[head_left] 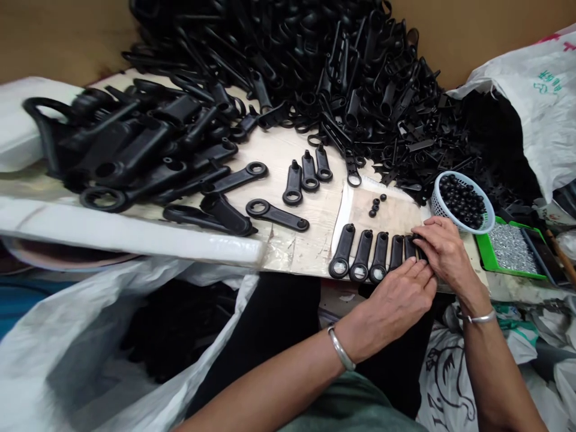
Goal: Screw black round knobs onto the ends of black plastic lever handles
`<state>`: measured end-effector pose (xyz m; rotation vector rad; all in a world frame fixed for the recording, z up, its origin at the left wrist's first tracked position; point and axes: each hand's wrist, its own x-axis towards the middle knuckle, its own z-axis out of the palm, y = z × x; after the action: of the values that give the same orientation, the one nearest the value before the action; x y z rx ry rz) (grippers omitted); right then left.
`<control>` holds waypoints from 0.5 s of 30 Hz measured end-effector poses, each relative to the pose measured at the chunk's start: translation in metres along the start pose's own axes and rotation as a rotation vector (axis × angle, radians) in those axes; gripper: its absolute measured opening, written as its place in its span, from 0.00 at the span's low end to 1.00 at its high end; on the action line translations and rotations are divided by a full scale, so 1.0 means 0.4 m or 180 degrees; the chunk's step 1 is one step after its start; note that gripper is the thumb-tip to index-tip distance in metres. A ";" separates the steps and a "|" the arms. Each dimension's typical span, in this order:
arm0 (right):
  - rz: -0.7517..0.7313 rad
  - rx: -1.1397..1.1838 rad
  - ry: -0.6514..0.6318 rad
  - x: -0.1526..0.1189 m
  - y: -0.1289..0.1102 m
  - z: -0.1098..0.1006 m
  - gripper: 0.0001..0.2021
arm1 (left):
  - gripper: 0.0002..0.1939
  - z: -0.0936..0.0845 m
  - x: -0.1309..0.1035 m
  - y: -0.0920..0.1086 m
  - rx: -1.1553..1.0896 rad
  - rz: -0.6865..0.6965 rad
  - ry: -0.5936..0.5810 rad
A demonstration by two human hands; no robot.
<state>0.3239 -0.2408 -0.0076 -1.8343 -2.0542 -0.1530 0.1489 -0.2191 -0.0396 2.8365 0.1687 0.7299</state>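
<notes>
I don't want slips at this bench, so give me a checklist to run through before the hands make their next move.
1. Visible handles lined up: ok; the black handles lie side by side, ring ends toward the person.
2. Right end of the row in order: cannot tell; the left hand and right hand partly cover it.
3. Right hand's grip secure: cannot tell; the fingers hide much of the contact.
4. Black balls all in the basket: not ok; a few lie loose above the row.
5. Basket stocked: ok; it holds many balls.
6. Green tray supplied: ok; it holds many small shiny pieces.
</notes>
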 end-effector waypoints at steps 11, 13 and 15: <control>0.0021 0.0033 -0.0384 0.131 -0.005 -0.016 0.13 | 0.17 -0.014 0.000 0.008 0.0354 0.0091 0.0065; -0.0102 -0.0138 -0.0567 0.185 0.002 0.017 0.15 | 0.17 -0.021 -0.003 0.008 0.0390 0.0105 0.0098; -0.0174 -0.0273 -0.0704 0.230 0.009 0.052 0.16 | 0.17 -0.030 -0.010 0.006 0.0437 0.0137 0.0167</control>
<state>0.3162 -0.1475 0.0050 -1.9221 -2.2809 -0.0556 0.1398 -0.2198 -0.0308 2.9605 0.1726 0.8328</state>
